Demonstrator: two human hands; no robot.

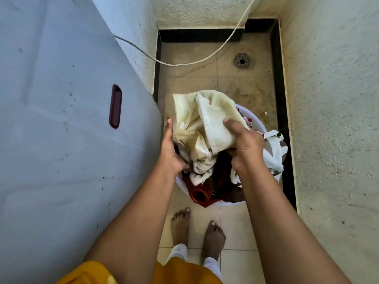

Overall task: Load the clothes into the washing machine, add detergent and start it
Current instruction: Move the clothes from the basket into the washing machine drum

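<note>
We see the washing machine (61,119) filling the nine o'clock side, pale blue-grey, its lid shut, a dark red handle recess on top. At its three o'clock, the cream cloth (202,128) is bunched and lifted above the white basket (225,202) of mixed clothes.

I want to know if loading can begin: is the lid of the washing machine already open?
No, the lid lies flat and shut, while both hands hold a cream cloth over the basket.
</note>
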